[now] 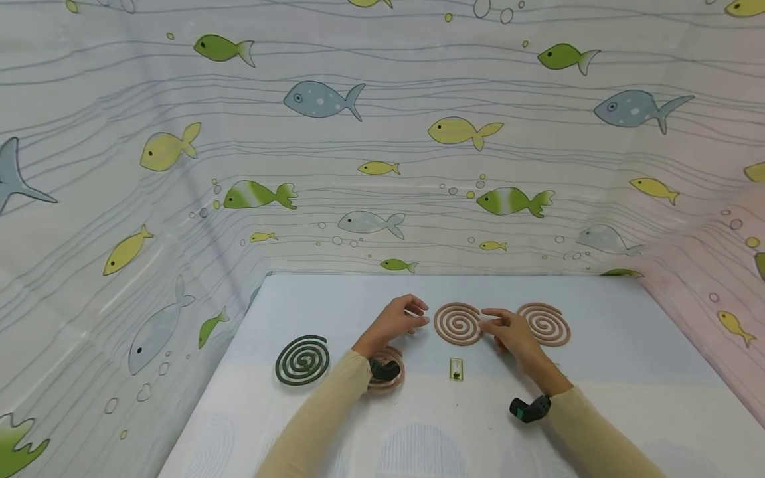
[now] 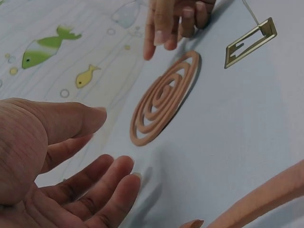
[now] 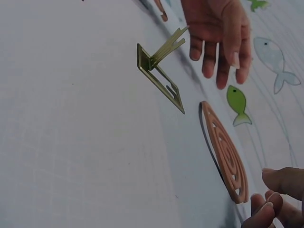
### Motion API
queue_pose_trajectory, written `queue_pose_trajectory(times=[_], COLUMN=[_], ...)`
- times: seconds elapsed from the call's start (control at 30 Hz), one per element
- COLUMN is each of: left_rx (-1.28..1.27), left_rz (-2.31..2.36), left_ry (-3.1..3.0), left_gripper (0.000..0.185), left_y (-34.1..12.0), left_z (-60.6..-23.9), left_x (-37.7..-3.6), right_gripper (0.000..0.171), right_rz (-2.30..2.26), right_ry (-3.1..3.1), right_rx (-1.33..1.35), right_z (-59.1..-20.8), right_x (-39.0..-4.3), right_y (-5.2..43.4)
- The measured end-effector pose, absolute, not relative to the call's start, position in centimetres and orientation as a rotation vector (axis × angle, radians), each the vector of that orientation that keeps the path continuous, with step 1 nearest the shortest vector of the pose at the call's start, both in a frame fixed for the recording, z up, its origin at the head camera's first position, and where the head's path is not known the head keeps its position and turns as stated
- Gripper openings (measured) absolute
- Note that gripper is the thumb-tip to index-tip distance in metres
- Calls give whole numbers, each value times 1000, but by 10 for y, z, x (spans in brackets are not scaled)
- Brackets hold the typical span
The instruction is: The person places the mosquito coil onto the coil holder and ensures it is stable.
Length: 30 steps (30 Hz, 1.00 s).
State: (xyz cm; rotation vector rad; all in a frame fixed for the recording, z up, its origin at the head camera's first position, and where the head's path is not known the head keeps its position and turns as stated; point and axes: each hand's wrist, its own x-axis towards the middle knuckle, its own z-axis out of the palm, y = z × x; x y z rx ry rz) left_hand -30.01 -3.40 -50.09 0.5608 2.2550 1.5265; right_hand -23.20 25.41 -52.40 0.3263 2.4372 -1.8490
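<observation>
A pink spiral coil [image 1: 458,323] lies flat on the pale table [image 1: 627,345], between my two hands. My left hand [image 1: 418,317] hovers just left of it, fingers relaxed and spread, holding nothing; the left wrist view shows its bare palm [image 2: 71,180] facing the coil [image 2: 164,97]. My right hand [image 1: 487,322] reaches in from the right, with its fingertips [image 2: 151,50] at the coil's rim and nothing gripped. The coil [image 3: 225,152] also shows edge-on in the right wrist view. A small brass folding stand [image 1: 456,369] sits in front of the coil.
A second pink coil [image 1: 545,323] lies to the right, partly behind my right hand. A third pink coil [image 1: 391,378] lies under my left wrist. A dark green coil [image 1: 301,359] sits at the left. Fish-patterned curtains [image 1: 382,166] wall in the table.
</observation>
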Motion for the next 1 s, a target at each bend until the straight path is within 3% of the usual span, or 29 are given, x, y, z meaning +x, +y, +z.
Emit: queue_pose_trajectory(times=[0.43,1.0], left_rx=[569,550], left_rz=[1491,1407], left_ry=[2293,2401], left_gripper=[31,38], left_y=[-24,-4], left_z=[-507,-514], left_x=[-303,-304], right_gripper=[52,50], right_rz=[-1777,-1678], right_ry=[2454,2509], right_rx=[351,296], right_z=[-526,-525], right_x=[-236,-237], right_y=[254,255])
